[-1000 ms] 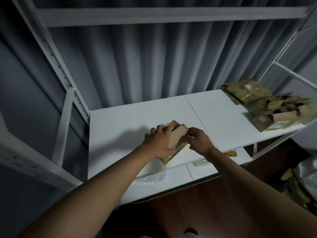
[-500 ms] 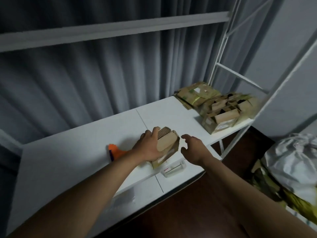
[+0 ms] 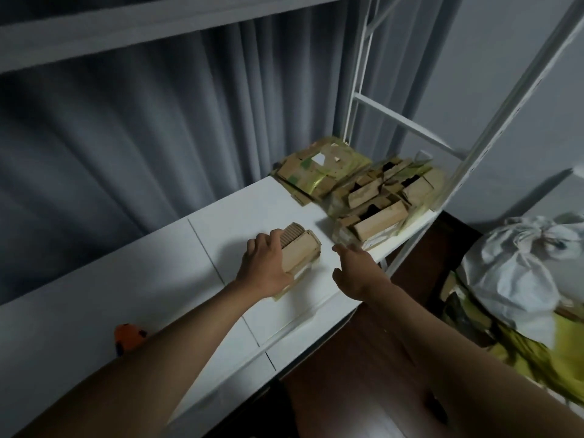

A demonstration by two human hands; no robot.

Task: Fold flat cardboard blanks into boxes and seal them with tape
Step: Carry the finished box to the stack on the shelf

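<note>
A small folded cardboard box sits on the white shelf board, near its right half. My left hand grips the box from the left, fingers curled over its top. My right hand hovers to the right of the box with relaxed fingers and holds nothing. At the shelf's right end lie a pile of finished boxes and a stack of flat cardboard blanks. An orange tape dispenser peeks out beside my left forearm.
White metal rack uprights frame the shelf's right end. A grey curtain hangs behind. A tied white bag and yellow-green material lie on the dark floor at the right.
My right hand has let go of the box and moved right. My left hand keeps the box, now further right on the shelf, and the view has swung towards the pile.
</note>
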